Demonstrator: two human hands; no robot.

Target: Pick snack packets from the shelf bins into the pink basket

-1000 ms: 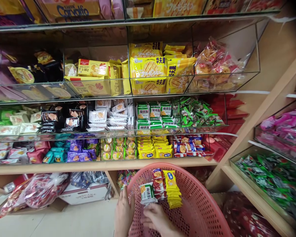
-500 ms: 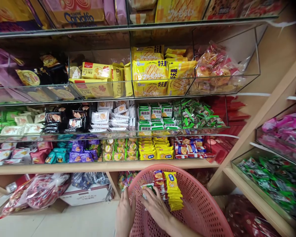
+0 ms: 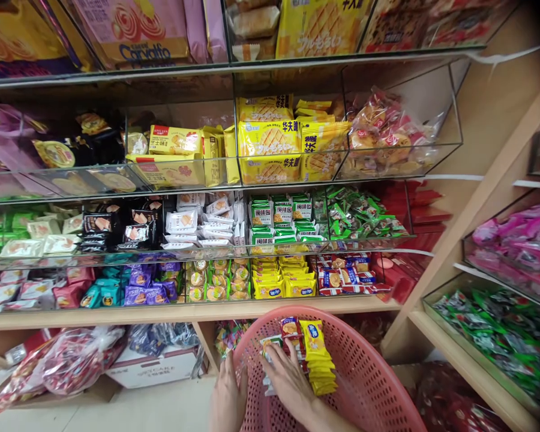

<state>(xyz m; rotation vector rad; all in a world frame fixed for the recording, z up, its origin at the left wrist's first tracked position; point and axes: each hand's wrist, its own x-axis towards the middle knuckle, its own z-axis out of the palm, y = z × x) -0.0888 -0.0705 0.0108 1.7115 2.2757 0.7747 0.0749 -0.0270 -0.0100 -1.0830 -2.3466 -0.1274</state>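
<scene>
A pink perforated plastic basket (image 3: 373,366) fills the lower middle of the view. My left hand (image 3: 228,393) is closed over its left rim, thumb on the inner side. Inside the basket, my right hand (image 3: 290,378) lies with fingers spread over small snack packets. Under and beside those fingers are green-and-white packets (image 3: 270,342), partly hidden. Red packets (image 3: 292,330) show just past my fingertips. To their right runs an overlapping row of yellow packets (image 3: 319,360).
Shelves ahead hold clear bins of wrapped snacks, among them yellow packets (image 3: 270,289), green-and-white packets (image 3: 282,211) and red-and-blue packets (image 3: 347,277). At right, a side shelf bears green packets (image 3: 486,330). Below left are a white carton (image 3: 157,367) and a bulging plastic bag (image 3: 76,363).
The shelves and basket sit slightly lower in the picture. My right hand's fingers have spread a little over the packets. The left hand stays at the rim.
</scene>
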